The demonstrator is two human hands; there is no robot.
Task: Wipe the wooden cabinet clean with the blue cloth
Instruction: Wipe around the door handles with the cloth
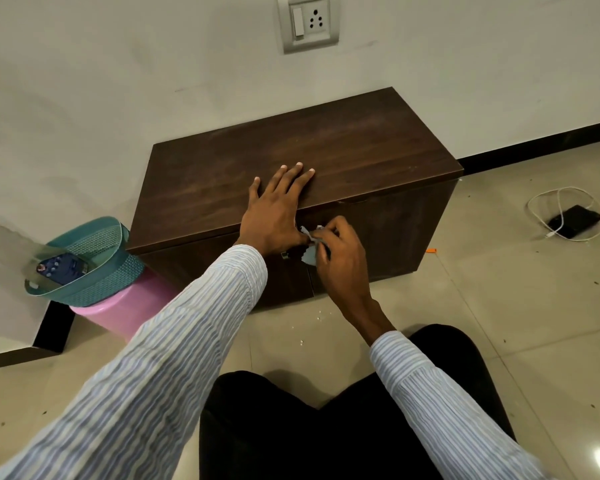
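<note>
On the tiled floor (499,306) by the white wall (153,81) stands the wooden cabinet (361,150). Our left hand (274,206) lies flat and open on its top. Our right hand (340,251) is closed around the blue cloth (309,253) at its front.

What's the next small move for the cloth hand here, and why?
Probably draw the right hand sideways along the cabinet front, just under the top edge. It grips the bunched blue cloth against the front face near the door seam, while the left hand lies flat on the top, steadying it. The cloth is already placed, so a short wiping stroke looks like the natural next step.
</note>
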